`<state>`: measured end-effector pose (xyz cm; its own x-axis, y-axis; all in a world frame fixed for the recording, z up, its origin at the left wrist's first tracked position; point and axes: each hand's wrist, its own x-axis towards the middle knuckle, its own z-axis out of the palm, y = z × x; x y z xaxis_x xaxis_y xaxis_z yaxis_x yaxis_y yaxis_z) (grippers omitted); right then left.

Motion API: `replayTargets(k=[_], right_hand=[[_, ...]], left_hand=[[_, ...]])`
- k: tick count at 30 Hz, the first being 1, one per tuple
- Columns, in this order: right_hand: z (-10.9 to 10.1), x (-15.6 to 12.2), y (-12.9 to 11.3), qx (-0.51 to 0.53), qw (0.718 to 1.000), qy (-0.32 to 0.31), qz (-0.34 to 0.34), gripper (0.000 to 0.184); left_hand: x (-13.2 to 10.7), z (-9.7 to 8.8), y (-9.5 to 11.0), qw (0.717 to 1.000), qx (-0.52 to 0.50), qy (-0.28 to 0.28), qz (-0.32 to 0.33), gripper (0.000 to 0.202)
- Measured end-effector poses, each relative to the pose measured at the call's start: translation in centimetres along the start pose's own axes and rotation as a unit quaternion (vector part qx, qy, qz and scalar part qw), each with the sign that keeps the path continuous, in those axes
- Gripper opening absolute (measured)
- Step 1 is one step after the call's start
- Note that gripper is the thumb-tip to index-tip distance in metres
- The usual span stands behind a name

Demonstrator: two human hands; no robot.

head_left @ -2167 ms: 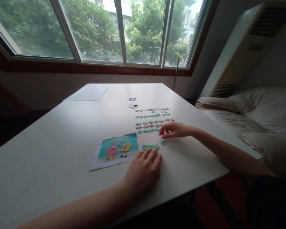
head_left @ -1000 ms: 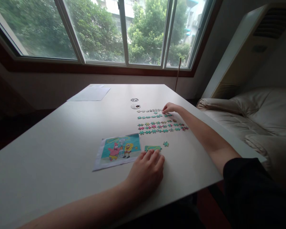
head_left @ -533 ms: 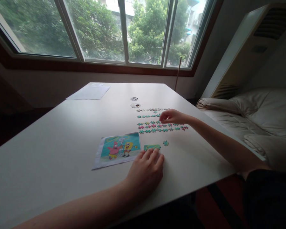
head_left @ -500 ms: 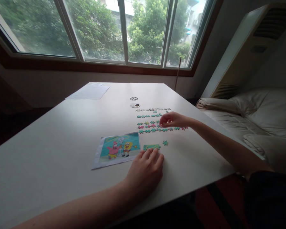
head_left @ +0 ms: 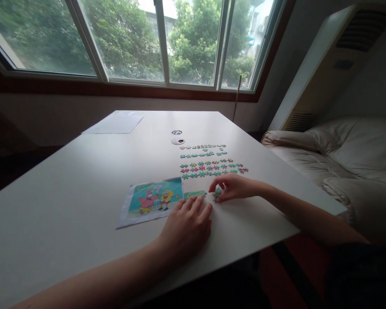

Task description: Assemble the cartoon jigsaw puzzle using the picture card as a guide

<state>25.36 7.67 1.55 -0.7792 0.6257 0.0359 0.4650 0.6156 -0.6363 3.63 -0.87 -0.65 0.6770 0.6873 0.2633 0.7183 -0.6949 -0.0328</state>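
Nearest, on the white worktop (head_left: 83, 193), the left hand (head_left: 187, 221) was laid palm down, its fingertips set at the near edge of a joined puzzle section (head_left: 194, 194); whether anything was gripped beneath could not be told. Just to its right, the right hand (head_left: 234, 186) was held apart from the left, with thumb and fingers curved around a single green piece (head_left: 216, 194); whether that piece was firmly pinched or only touched could not be made out.

The step in hand was judged to be the bringing of one piece to the section while the section was steadied. For the next move, a sure pinch, a turn to match the tabs and a light press at the right-hand end were seemingly called for.

To the left, a printed cartoon sheet (head_left: 156, 198) was laid face up. Beyond, loose pieces (head_left: 202, 175) were arranged in rows; farther off, two round items (head_left: 177, 139) were placed.
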Motion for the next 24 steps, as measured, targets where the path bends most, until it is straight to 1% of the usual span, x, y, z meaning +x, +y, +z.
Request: replayTargets(k=[2, 5, 8, 15, 21, 24], right_hand=[[-0.2, -0.2, 0.0, -0.027, 0.999, 0.015, -0.005, 0.031], [-0.3, -0.3, -0.1, -0.063, 0.997, 0.037, -0.029, 0.021], [-0.1, -0.3, -0.2, -0.084, 0.995, 0.039, -0.044, 0.015], [0.6, -0.3, -0.5, -0.069, 0.996, 0.031, -0.041, 0.014], [0.9, -0.2, -0.8, -0.086, 0.995, 0.042, -0.014, 0.023], [1.0, 0.0, -0.9, -0.093, 0.995, 0.033, -0.007, 0.023]], left_hand=[[0.0, -0.1, 0.0, 1.0, -0.001, -0.008, 0.002, 0.028], [-0.1, -0.1, 0.0, 1.0, 0.002, -0.017, 0.0, 0.028], [-0.1, -0.1, 0.1, 1.0, 0.015, -0.014, -0.007, 0.029], [-0.2, -0.2, 0.2, 1.0, 0.017, -0.016, -0.017, 0.029], [-0.3, -0.2, 0.3, 1.0, 0.021, -0.007, -0.011, 0.03], [-0.2, -0.2, 0.3, 1.0, 0.022, -0.012, -0.009, 0.03]])
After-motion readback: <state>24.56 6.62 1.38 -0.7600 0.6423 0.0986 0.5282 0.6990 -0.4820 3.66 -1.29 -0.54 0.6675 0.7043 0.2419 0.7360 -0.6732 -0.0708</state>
